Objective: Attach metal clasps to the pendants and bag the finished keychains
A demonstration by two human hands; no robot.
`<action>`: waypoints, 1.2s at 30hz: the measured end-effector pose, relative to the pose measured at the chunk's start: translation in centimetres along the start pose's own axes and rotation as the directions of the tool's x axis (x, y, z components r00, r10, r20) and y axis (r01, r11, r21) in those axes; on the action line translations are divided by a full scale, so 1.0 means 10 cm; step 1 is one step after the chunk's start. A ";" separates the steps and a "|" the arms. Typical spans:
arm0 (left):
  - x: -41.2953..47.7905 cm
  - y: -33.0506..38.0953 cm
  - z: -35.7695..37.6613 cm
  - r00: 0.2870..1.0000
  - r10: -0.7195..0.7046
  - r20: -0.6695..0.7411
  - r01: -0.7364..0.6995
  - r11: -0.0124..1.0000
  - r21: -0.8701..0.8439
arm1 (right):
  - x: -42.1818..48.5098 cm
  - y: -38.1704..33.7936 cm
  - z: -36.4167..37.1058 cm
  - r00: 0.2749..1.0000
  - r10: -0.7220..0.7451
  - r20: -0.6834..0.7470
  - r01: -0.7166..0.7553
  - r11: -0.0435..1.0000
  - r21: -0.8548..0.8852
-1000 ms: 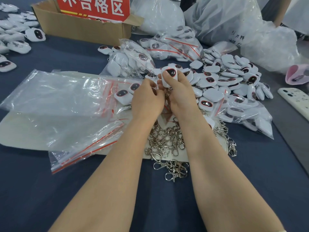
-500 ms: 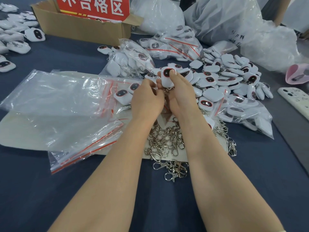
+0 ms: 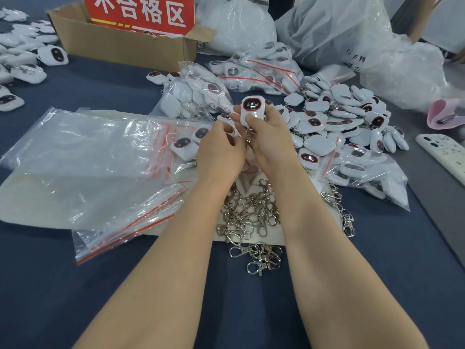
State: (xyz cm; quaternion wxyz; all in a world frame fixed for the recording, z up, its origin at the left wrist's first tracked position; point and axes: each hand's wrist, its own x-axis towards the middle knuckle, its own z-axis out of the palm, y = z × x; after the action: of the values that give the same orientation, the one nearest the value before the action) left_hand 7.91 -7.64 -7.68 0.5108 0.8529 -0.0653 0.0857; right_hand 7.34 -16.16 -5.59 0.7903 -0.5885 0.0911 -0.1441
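Note:
My right hand (image 3: 270, 144) pinches a white pendant (image 3: 252, 107) with a dark red-rimmed face, held upright above the table. A short metal chain (image 3: 249, 138) hangs from the pendant between my hands. My left hand (image 3: 220, 153) is closed at the chain's lower end; what its fingers grip is hidden. A heap of loose metal clasps (image 3: 247, 214) lies under my wrists. Loose pendants (image 3: 334, 122) are piled to the right. Empty zip bags (image 3: 83, 157) with red seal lines lie flat on the left.
A cardboard box (image 3: 120, 44) with a red sign stands at the back. Filled bags (image 3: 254, 69) and large white sacks (image 3: 334, 36) sit behind the pile. More pendants (image 3: 22, 61) lie far left. A phone (image 3: 445, 153) and a pink object (image 3: 445, 114) rest at the right.
The pendant has turned upright, its dark face now toward me, and it sits slightly higher in my right fingers. Both hands stayed in the same place.

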 end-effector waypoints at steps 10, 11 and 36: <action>0.01 0.03 -0.05 0.998 -0.063 -0.032 0.058 0.989 -0.139 | -0.01 -0.27 -0.05 0.998 0.000 -0.063 -0.046 0.687 -0.725; 0.01 0.04 -0.06 0.997 -0.070 -0.042 0.063 0.985 -0.160 | -0.03 -0.30 -0.05 0.999 0.003 -0.038 -0.032 0.614 -0.788; -0.05 0.22 -0.13 0.923 0.178 -0.342 -0.260 0.942 -0.211 | -0.11 -0.23 0.14 0.939 0.189 0.288 -0.100 0.950 -0.297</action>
State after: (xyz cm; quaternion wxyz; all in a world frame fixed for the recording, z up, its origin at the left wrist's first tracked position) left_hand 6.88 -7.51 -5.31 0.6058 0.7432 -0.0882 0.2698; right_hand 6.48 -15.14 -3.01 0.7126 -0.7007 0.0273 0.0241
